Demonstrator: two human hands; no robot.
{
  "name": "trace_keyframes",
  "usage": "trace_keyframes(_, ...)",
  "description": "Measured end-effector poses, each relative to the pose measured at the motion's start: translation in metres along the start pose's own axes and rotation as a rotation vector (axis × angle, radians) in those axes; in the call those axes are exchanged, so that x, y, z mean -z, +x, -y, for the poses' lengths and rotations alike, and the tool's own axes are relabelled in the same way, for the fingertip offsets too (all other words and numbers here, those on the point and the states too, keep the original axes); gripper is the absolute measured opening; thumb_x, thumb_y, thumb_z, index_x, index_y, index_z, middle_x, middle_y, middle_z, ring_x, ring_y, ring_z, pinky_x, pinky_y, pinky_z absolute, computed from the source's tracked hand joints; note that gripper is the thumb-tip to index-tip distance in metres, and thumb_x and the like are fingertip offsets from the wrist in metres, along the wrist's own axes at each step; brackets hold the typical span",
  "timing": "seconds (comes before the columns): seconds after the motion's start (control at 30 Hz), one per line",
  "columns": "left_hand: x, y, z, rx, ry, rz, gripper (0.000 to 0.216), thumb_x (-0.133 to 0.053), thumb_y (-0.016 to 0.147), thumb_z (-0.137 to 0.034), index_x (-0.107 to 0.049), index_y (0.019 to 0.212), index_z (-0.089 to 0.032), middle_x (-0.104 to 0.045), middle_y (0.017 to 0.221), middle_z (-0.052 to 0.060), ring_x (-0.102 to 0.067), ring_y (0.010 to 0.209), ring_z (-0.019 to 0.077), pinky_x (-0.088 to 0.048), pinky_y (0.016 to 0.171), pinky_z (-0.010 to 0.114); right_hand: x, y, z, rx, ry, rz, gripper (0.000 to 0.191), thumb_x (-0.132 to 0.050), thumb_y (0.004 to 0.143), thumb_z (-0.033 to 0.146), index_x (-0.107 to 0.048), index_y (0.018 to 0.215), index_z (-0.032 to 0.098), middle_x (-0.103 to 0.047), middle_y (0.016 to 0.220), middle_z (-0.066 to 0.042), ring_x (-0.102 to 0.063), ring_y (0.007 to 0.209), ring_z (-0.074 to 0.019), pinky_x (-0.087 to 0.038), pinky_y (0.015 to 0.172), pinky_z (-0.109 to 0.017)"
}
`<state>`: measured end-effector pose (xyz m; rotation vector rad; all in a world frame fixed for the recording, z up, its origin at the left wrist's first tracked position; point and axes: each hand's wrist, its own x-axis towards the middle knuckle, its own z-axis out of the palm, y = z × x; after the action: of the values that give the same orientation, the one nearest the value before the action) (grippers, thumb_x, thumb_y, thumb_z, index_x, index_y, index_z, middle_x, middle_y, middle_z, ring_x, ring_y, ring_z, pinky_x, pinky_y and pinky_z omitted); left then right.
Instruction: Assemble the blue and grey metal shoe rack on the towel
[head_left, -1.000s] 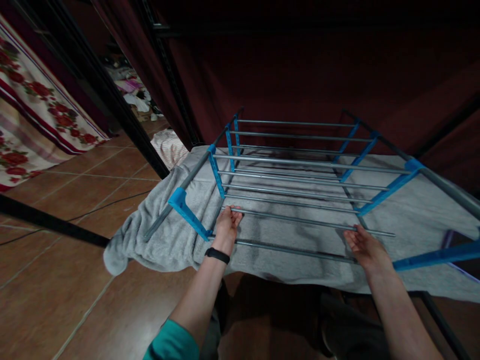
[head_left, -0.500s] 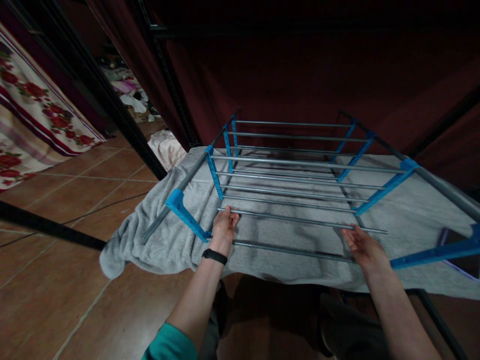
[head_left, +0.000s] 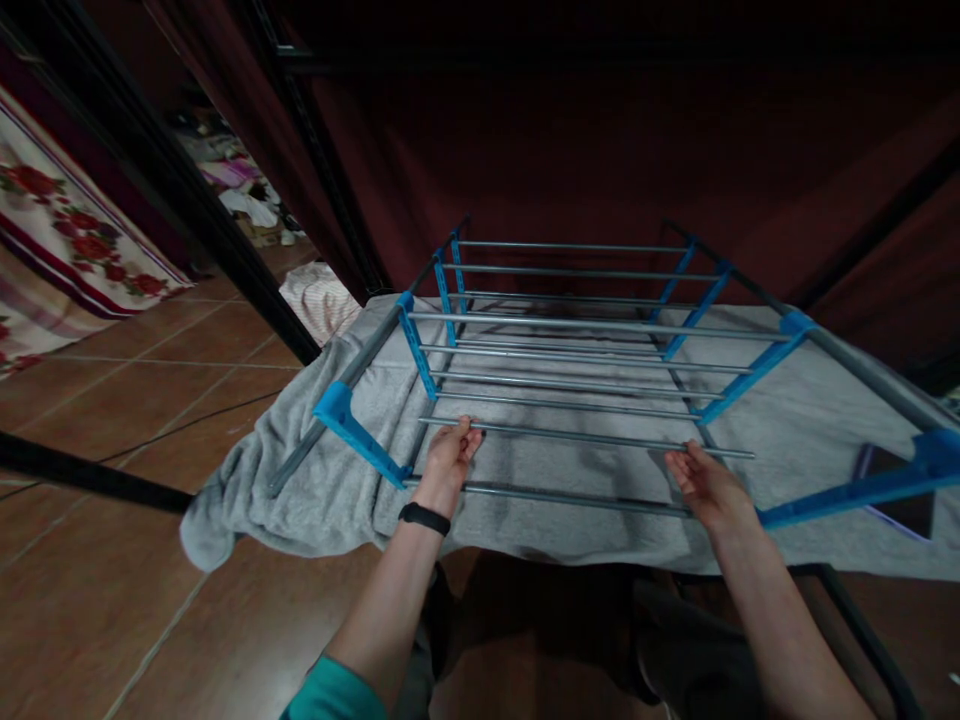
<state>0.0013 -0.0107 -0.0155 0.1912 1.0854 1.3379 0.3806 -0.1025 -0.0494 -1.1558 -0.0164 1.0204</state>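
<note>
Low in the middle of the frame, my left hand curls its fingers round the left end of a thin rod. A black band sits on that wrist. To the lower right, my right hand lies half open with its fingertips against the same rod, short of its right tip. I cannot tell whether they close round it.

That rod runs level from left to right across the near part of the rack, between its blue side arms and beside the other grey rods. A thicker bar of the rack passes just under both hands, nearer to me.

Under the rack a grey towel is spread, its left corner hanging down toward the tiled floor. At the right edge a dark flat thing lies on the towel; I cannot make out what it is. A maroon curtain fills the top of the frame, and a floral cloth shows at the upper left.
</note>
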Motion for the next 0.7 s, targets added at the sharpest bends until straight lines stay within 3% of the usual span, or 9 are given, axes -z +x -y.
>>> trace_keyframes(0.3,-0.006,-0.004,0.001,0.045,0.013,-0.012,0.032,-0.066,0.082,0.004,-0.05,0.061,-0.014,-0.066,0.063,0.003,-0.067,0.057,0.0114,-0.058,0.057,0.021,-0.005,-0.007,0.0,-0.049,-0.03,0.088,0.012,-0.059,0.091,0.008,-0.065,0.086,0.016,-0.069,0.073,-0.003,-0.07,0.066,-0.0126,-0.064,0.072,-0.025)
trace_keyframes(0.7,-0.001,0.003,-0.01,-0.056,-0.022,-0.09,0.026,-0.063,0.089,-0.006,-0.054,0.067,-0.014,-0.056,0.053,-0.002,-0.058,0.046,0.0072,-0.049,0.047,0.015,0.0,-0.001,0.01,0.0,0.009,-0.015,0.017,-0.054,0.09,0.003,-0.064,0.082,0.015,-0.068,0.073,-0.002,-0.07,0.066,-0.0098,-0.063,0.072,-0.021)
